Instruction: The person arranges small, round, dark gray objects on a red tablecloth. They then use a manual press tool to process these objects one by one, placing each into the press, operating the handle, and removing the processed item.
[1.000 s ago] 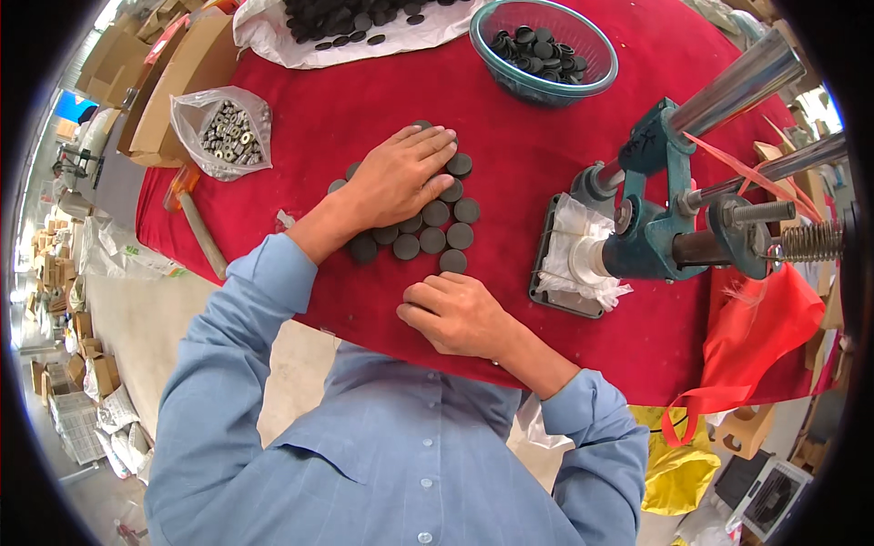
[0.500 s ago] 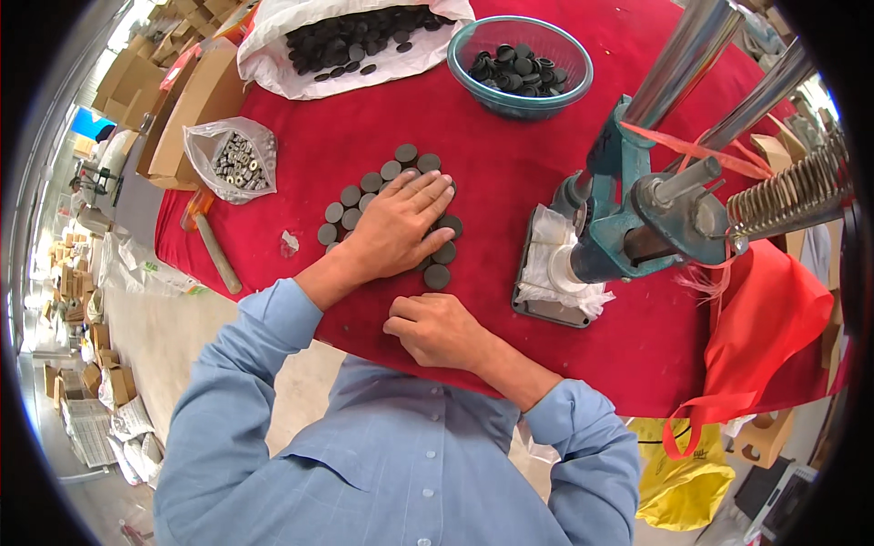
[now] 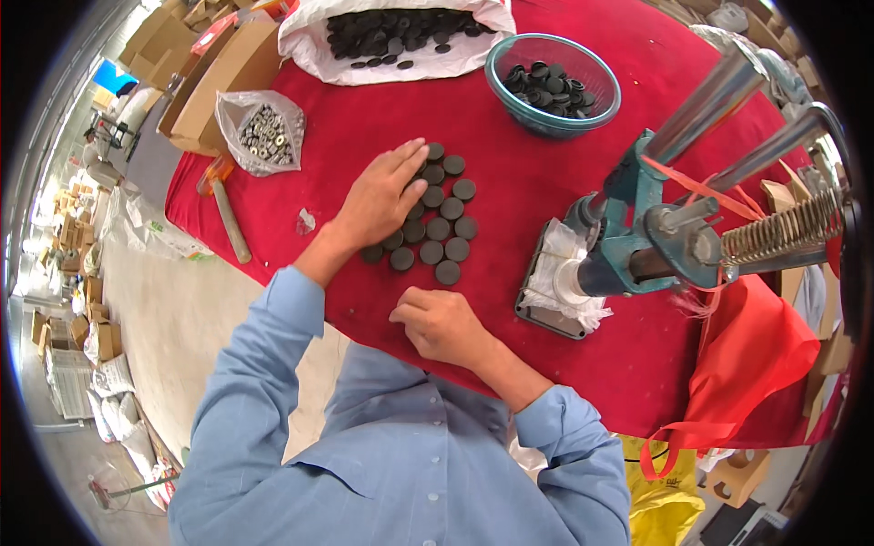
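Observation:
Several flat, round dark-grey discs (image 3: 438, 228) lie in a close cluster on the red tablecloth (image 3: 364, 300). My left hand (image 3: 382, 193) lies along the cluster's left side, fingers stretched out and held close together. Its fingertips touch or nearly touch the upper discs, and it covers part of the left edge. Nearer to my body, just below the discs, my right hand (image 3: 442, 325) rests on the cloth with its fingers curled in. Whatever the right fingers may hold is hidden.
A teal hand press (image 3: 628, 223) stands at right, a red bag (image 3: 746, 350) beside it. Behind are a clear bowl (image 3: 553, 118) of black caps and a white sack (image 3: 305, 36) of more. At left lie a bag of small metal parts (image 3: 264, 136), a hammer (image 3: 229, 218) and a carton (image 3: 218, 91).
My left hand has moved from over the discs to their left side, uncovering many of them. The discs sit closer together. My right hand stays curled near the same spot, while the view has shifted slightly.

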A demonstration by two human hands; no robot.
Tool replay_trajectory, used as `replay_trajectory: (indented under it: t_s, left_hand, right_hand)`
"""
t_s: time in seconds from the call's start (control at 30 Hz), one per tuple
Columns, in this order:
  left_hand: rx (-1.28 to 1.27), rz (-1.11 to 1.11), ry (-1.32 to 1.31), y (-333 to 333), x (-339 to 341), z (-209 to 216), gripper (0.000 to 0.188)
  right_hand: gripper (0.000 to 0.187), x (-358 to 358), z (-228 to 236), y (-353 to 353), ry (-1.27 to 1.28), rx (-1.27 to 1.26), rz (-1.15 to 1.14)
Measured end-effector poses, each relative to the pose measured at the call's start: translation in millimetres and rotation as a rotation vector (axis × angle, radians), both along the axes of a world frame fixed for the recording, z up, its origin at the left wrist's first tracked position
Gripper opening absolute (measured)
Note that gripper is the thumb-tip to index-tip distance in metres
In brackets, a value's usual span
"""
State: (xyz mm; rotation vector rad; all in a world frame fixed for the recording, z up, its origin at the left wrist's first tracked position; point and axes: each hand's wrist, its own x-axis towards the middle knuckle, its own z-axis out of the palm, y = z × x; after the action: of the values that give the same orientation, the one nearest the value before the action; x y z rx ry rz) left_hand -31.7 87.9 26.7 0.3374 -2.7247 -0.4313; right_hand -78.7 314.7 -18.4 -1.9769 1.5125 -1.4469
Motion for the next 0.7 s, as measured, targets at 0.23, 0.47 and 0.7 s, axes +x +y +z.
replay_trajectory:
  t_s: [0.23,0.47,0.7]
  left_hand:
    - [-0.143,0.012,-0.091,-14.1,-11.0,-24.9,0.048]
    - [-0.105,0.035,-0.076,-14.2,-9.9,-24.5,0.048]
    - [-0.092,-0.117,-0.068,6.3,7.0,-12.3,0.041]
  right_hand:
    - [0.016,-5.0,3.8,-3.0,0.041,0.006,-0.005]
    - [0.021,-5.2,-1.9,-2.7,0.112,0.017,-0.007]
    - [0.02,-4.3,0.2,0.3,0.118,0.062,-0.015]
